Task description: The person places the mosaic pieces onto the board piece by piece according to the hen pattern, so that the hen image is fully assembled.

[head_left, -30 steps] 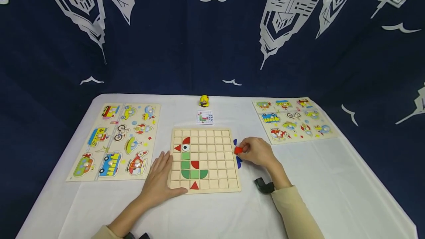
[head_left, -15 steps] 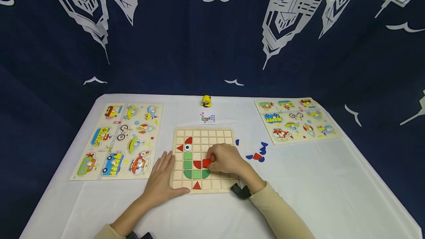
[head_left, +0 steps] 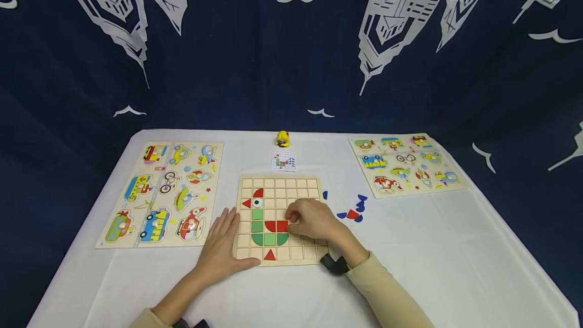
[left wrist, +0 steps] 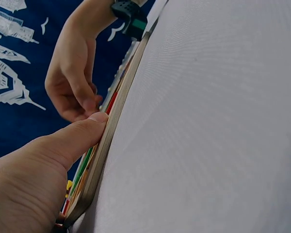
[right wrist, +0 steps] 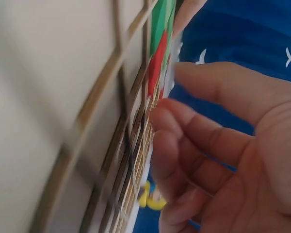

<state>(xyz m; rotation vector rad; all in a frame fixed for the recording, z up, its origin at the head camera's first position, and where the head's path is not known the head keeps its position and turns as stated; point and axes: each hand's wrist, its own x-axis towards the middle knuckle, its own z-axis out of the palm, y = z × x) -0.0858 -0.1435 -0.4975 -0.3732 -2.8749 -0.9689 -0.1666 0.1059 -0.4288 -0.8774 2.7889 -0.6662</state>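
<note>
In the head view my left hand (head_left: 223,247) rests at the left edge of the wooden grid board (head_left: 296,254), fingers spread and thumb along the near edge. My right hand (head_left: 314,221) is over the board's middle, just right of a red square (head_left: 282,226) that lies in a grid cell. In the right wrist view its thumb and index finger stand apart with nothing between them, and the other fingers are bent. Left of the square lies a red quarter-round piece (head_left: 271,226), above green pieces (head_left: 270,239). A red triangle (head_left: 269,255) sits in the near row.
Several blue pieces (head_left: 361,204) and another red piece (head_left: 352,214) lie right of the board. A pattern card (head_left: 284,161) and a yellow figure (head_left: 282,138) stand behind it. Picture puzzle boards lie at the left (head_left: 152,232) and right (head_left: 391,168).
My right hand has carried a red square from the board's right side leftward and let it go in the cell beside the red quarter-round piece. My left hand stays at the board's edge.
</note>
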